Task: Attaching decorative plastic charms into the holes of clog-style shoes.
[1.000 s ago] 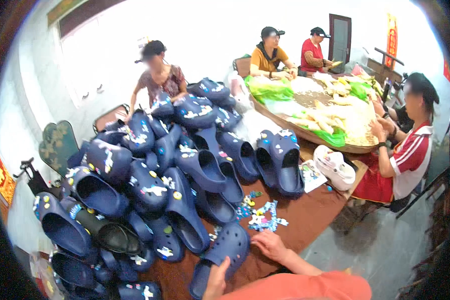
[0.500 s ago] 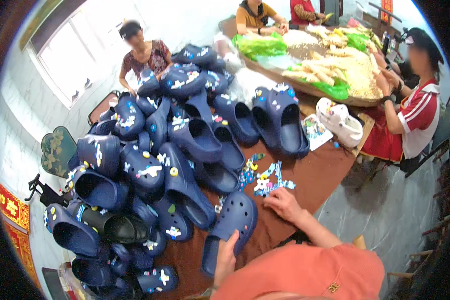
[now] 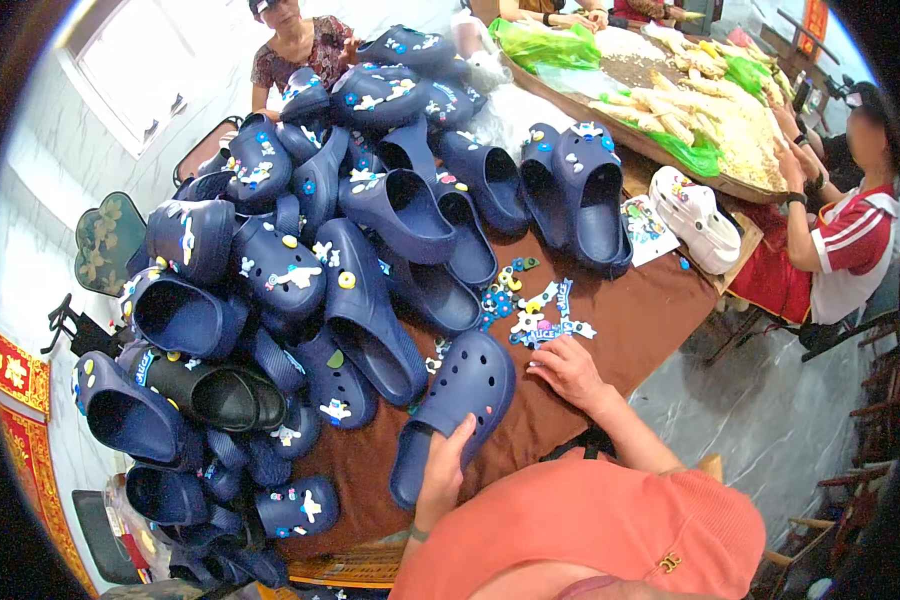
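Note:
A plain navy clog lies toe-up on the brown table right in front of me. My left hand grips its heel end, thumb over the rim. My right hand rests on the table beside the clog, its fingertips touching a small heap of colourful shoe charms. My orange sleeve fills the bottom of the view.
A big pile of decorated navy clogs covers the table's left and far side; a navy pair and a white clog lie at the right. People sit around a tray of pale husks. One stands beyond the pile.
The view has tipped further down and closer. My left hand has slid up onto the clog's heel, and my right hand has reached the charms.

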